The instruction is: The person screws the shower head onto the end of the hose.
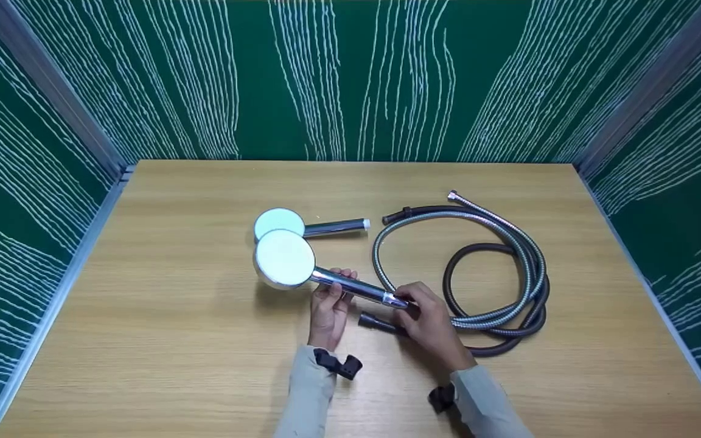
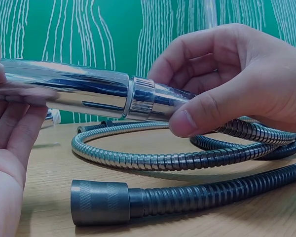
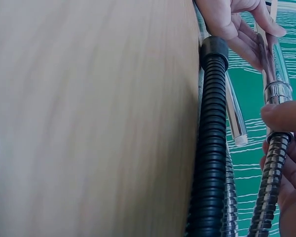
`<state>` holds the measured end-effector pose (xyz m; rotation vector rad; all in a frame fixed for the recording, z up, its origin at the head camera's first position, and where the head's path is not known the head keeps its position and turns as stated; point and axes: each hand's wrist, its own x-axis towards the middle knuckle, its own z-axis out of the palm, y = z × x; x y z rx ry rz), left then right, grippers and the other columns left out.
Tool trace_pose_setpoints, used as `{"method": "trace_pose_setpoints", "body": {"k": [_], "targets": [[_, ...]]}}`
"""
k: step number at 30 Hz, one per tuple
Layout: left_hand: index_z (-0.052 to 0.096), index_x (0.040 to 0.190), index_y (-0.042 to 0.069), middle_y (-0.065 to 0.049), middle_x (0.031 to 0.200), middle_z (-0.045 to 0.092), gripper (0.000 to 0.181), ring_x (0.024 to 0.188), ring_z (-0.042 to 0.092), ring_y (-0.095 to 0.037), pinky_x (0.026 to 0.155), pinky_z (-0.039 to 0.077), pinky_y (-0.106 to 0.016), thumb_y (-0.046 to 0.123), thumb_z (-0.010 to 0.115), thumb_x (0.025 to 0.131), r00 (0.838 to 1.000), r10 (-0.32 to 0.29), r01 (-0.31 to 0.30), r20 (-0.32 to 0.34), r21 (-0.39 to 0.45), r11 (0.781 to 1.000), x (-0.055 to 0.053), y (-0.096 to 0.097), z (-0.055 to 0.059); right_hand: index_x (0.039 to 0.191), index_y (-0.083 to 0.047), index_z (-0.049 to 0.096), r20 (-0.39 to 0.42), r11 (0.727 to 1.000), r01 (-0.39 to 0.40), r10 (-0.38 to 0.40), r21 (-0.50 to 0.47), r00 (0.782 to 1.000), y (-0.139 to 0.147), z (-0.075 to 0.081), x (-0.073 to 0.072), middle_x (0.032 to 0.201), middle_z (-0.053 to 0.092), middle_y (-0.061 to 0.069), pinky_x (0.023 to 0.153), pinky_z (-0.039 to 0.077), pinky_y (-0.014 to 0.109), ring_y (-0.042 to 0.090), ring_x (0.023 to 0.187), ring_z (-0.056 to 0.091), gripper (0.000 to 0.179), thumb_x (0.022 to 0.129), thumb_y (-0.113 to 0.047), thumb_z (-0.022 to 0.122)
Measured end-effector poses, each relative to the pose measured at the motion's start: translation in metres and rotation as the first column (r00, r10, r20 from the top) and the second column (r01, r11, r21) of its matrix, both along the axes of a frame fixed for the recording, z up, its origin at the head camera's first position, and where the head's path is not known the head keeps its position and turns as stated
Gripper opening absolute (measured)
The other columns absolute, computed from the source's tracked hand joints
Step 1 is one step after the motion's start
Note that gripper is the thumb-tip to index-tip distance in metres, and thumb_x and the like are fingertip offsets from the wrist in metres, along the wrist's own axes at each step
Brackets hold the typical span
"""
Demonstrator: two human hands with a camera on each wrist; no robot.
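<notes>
A chrome shower head (image 1: 285,258) with a round white face is held above the table, its handle slanting down to the right. My left hand (image 1: 330,308) grips the handle (image 2: 84,91) around its middle. At the handle's end, my right hand (image 1: 428,322) pinches the chrome connector (image 2: 168,101) of the silver shower hose (image 2: 138,160) between thumb and fingers. Connector and handle meet end to end in the left wrist view; the thread is hidden. From the connector the silver hose runs back under my right hand.
A second shower head (image 1: 335,227) lies behind the held one, its white threaded end facing right. A black hose (image 1: 478,248) lies coiled with the silver one on the wooden table (image 1: 162,316); its black end fitting (image 2: 99,202) rests near my hands. Green walls (image 1: 350,79) enclose the table.
</notes>
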<state>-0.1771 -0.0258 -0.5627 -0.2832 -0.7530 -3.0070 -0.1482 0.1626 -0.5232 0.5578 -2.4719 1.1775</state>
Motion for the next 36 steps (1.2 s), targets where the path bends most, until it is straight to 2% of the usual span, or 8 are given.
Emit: {"method": "trace_pose_setpoints", "body": {"k": [11, 15, 20, 25, 36], "targets": [[0.066, 0.102, 0.01, -0.003, 0.1, 0.071, 0.016, 0.102, 0.067, -0.017, 0.101, 0.052, -0.031, 0.012, 0.065, 0.087, 1.0, 0.004, -0.005, 0.012, 0.009, 1.0, -0.0002, 0.0004, 0.001, 0.1, -0.009, 0.065, 0.043, 1.0, 0.02, -0.02, 0.013, 0.999, 0.0001, 0.0013, 0.0018, 0.099, 0.066, 0.002, 0.084, 0.059, 0.03, 0.013, 0.094, 0.064, 0.033, 0.073, 0.008, 0.076], [0.067, 0.103, 0.01, -0.003, 0.1, 0.071, 0.016, 0.102, 0.067, -0.017, 0.102, 0.052, -0.031, 0.012, 0.064, 0.087, 1.0, 0.003, -0.003, -0.002, 0.01, 1.0, 0.0, 0.0003, 0.0014, 0.101, -0.008, 0.065, 0.045, 1.0, 0.017, -0.017, 0.012, 0.999, -0.0002, 0.0024, 0.0023, 0.098, 0.066, 0.003, 0.082, 0.059, 0.03, 0.013, 0.092, 0.064, 0.033, 0.073, 0.007, 0.075], [0.067, 0.103, 0.011, -0.003, 0.101, 0.072, 0.016, 0.104, 0.067, -0.018, 0.103, 0.051, -0.031, 0.011, 0.063, 0.088, 1.0, -0.002, 0.003, -0.027, 0.008, 1.0, 0.0002, 0.0, 0.0013, 0.103, -0.004, 0.064, -0.001, 1.0, 0.004, -0.004, 0.004, 1.0, -0.0004, 0.001, 0.0011, 0.097, 0.063, 0.005, 0.077, 0.059, 0.029, 0.014, 0.089, 0.063, 0.038, 0.07, 0.008, 0.078], [0.068, 0.103, 0.011, -0.003, 0.101, 0.072, 0.016, 0.104, 0.067, -0.018, 0.102, 0.051, -0.031, 0.011, 0.063, 0.088, 1.0, 0.003, -0.003, -0.027, 0.005, 1.0, 0.0004, 0.0001, 0.0006, 0.097, -0.005, 0.062, -0.055, 1.0, -0.004, 0.003, -0.019, 0.998, -0.0008, -0.0018, -0.0006, 0.095, 0.061, 0.003, 0.077, 0.058, 0.025, 0.014, 0.087, 0.062, 0.038, 0.066, 0.011, 0.078], [0.068, 0.103, 0.01, -0.003, 0.101, 0.071, 0.016, 0.103, 0.067, -0.018, 0.104, 0.051, -0.033, 0.009, 0.063, 0.088, 1.0, 0.002, -0.002, -0.022, 0.008, 1.0, -0.0003, -0.0002, 0.0007, 0.095, -0.009, 0.064, -0.002, 1.0, 0.01, -0.01, -0.015, 1.0, 0.0003, 0.0004, 0.0012, 0.095, 0.065, 0.0, 0.082, 0.059, 0.026, 0.012, 0.091, 0.064, 0.031, 0.072, 0.007, 0.077]]}}
